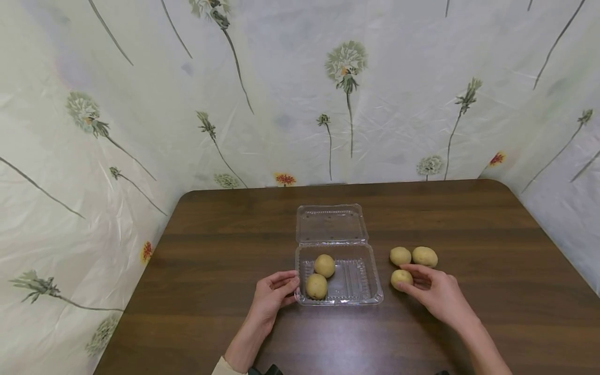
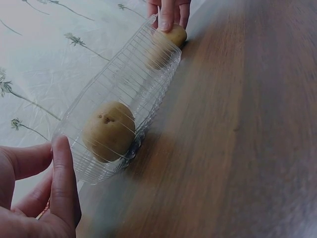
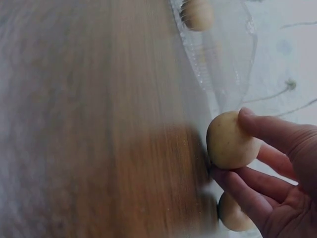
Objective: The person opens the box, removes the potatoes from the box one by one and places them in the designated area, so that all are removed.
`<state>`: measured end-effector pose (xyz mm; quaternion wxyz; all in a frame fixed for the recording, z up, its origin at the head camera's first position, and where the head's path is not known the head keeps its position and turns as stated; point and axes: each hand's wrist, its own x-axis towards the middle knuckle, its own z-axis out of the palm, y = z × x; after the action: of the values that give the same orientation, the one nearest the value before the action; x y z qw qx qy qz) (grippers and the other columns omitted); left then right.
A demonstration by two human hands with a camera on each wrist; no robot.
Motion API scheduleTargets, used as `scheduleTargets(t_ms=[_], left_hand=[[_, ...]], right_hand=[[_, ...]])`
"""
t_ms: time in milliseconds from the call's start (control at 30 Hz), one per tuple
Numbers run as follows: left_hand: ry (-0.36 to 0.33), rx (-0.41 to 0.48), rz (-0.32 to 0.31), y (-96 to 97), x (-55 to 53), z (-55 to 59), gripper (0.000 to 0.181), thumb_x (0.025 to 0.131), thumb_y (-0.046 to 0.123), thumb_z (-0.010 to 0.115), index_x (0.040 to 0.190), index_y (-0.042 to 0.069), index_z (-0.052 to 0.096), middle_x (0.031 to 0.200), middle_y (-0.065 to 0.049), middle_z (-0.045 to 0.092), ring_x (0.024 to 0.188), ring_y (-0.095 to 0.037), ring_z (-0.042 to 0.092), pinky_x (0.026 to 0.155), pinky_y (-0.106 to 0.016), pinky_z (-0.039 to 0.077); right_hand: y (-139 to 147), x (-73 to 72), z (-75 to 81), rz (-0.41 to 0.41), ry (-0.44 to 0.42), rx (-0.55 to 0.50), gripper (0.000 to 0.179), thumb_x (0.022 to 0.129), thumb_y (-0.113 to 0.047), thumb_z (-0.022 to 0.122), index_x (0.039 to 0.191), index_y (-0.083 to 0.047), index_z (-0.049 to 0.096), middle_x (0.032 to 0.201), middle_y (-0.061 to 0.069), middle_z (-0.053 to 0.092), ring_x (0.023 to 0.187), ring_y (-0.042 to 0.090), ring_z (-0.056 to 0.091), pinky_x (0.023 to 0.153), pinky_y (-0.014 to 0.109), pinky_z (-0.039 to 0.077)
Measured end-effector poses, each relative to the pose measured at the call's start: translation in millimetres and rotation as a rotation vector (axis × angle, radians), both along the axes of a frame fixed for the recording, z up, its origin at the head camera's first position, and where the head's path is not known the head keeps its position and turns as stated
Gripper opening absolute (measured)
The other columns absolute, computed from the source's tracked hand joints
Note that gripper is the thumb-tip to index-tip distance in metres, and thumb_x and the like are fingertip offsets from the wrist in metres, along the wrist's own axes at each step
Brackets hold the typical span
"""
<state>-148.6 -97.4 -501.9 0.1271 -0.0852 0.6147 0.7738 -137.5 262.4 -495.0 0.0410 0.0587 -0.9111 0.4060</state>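
Observation:
A clear plastic clamshell container (image 1: 349, 278) lies on the table with its lid (image 1: 330, 224) folded back. Inside, toward its left side, are two potatoes, one behind (image 1: 324, 265) and one in front (image 1: 316, 287). My left hand (image 1: 274, 297) pinches the container's left rim between thumb and fingers, as the left wrist view also shows. To the right of the container, my right hand (image 1: 438, 291) holds a potato (image 3: 232, 141) between its thumb and fingers. Just behind that hand lie two more potatoes, one on the left (image 1: 400, 256) and one on the right (image 1: 425, 257).
The dark brown wooden table (image 1: 225, 250) extends to both sides of the container. Behind it and along the sides hangs a pale sheet (image 1: 286, 94) printed with dandelions.

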Motion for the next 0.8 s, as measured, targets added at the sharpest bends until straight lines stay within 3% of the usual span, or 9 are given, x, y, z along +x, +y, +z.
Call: scheduleTargets(t_ms=[533, 800], left_hand=[[0.004, -0.011, -0.002, -0.2, -0.8, -2.2, 0.037, 0.089, 0.009, 0.073, 0.119, -0.010, 0.062, 0.097, -0.009, 0.068, 0.080, -0.011, 0.065, 0.069, -0.026, 0.057], [0.004, -0.013, 0.000, -0.5, -0.5, -2.3, 0.037, 0.089, 0.008, 0.072, 0.119, -0.010, 0.062, 0.095, -0.005, 0.069, 0.080, -0.011, 0.065, 0.069, -0.026, 0.057]], right_hand=[[-0.2, -0.7, 3.0, -0.002, -0.008, 0.020, 0.050, 0.085, -0.027, 0.079, 0.121, 0.004, 0.065, 0.109, 0.024, 0.067, 0.093, 0.029, 0.069, 0.070, 0.026, 0.057], [3.3, 0.9, 3.9, -0.017, 0.010, 0.026, 0.047, 0.084, -0.026, 0.079, 0.120, 0.002, 0.066, 0.108, 0.021, 0.069, 0.092, 0.028, 0.070, 0.068, 0.021, 0.056]])
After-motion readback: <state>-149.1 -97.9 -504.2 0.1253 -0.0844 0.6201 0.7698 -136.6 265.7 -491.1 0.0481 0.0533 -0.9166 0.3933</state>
